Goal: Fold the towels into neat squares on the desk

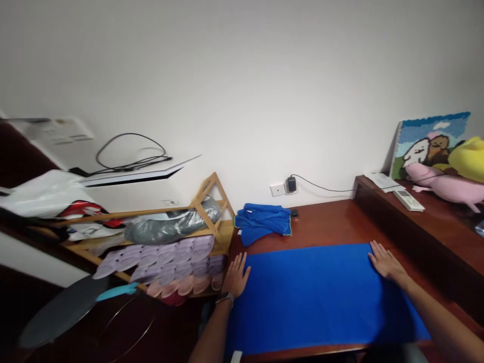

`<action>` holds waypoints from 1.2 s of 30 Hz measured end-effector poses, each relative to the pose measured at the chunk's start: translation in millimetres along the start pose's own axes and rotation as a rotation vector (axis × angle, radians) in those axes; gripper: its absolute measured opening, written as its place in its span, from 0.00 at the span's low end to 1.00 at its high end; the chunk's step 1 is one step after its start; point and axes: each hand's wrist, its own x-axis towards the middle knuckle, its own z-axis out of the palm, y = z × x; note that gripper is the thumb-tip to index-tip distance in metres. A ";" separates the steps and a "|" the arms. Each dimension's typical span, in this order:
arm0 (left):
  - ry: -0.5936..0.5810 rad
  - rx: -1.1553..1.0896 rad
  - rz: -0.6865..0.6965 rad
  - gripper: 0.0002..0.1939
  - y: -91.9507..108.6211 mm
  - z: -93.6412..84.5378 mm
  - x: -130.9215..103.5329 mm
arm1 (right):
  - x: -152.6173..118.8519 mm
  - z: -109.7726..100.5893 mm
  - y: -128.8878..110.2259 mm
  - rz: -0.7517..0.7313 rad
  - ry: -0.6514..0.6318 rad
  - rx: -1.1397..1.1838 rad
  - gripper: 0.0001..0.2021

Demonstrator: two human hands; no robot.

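Observation:
A blue cloth (310, 297) lies spread flat on the reddish-brown table (325, 222). My left hand (237, 276), with a watch on the wrist, rests with fingers spread on the cloth's far left corner. At the far right corner my right hand (385, 261) lies flat, fingers apart, touching the cloth. Neither hand grips anything. Behind the spread cloth, near the wall, sits a second, crumpled blue cloth (262, 222). A small white tag (236, 357) shows at the near left corner.
A wooden rack (214, 212) with wrapped items and purple and pink containers (166, 259) stands at the left. On the raised right shelf are a remote (409, 200), a pink plush toy (446, 186) and a picture (431, 143). A cable runs from a wall plug (291, 184).

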 end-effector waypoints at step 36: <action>-0.005 0.011 0.003 0.33 -14.3 13.7 5.5 | 3.7 0.9 20.2 -0.177 0.028 0.043 0.38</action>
